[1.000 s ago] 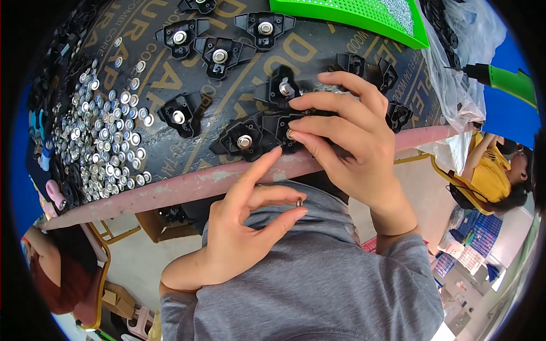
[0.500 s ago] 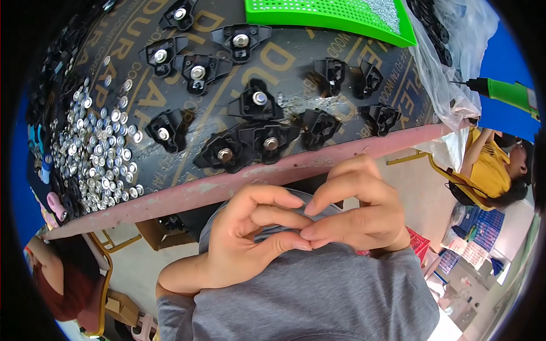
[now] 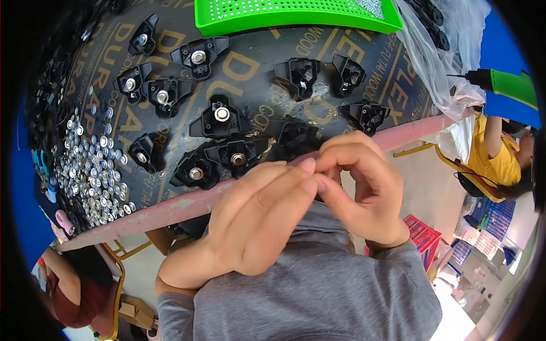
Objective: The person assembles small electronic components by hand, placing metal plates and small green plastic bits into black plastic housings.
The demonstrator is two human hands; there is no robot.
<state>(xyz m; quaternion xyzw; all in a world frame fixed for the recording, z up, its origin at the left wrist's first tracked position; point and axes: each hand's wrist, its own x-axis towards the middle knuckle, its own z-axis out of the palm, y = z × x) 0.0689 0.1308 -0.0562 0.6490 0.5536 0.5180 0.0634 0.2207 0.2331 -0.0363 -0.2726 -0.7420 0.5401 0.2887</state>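
My left hand [image 3: 264, 213] and my right hand [image 3: 364, 190] meet fingertip to fingertip just over the table's near edge. The left fingers lie pressed together, back of the hand upward. My right thumb and forefinger pinch against the left fingertips. Whatever sits between them is hidden or too small to make out. Beyond the hands, a black plastic housing [image 3: 293, 136] is partly covered by my fingers. Left of it lie black housings with round silver metal caps in them, such as one close by [image 3: 238, 153] and another farther back [image 3: 220, 115].
Loose silver caps [image 3: 94, 182] are heaped at the left. A green perforated tray [image 3: 296, 17] with small screws stands at the back. Clear plastic bagging [image 3: 432, 74] and a green-handled electric screwdriver [image 3: 500, 85] are at the right. Two other people sit at either side.
Both hands have risen toward the table edge. The left hand has turned its back upward, its fingers closing together at the tips. The view has shifted, putting the tabletop things farther left.
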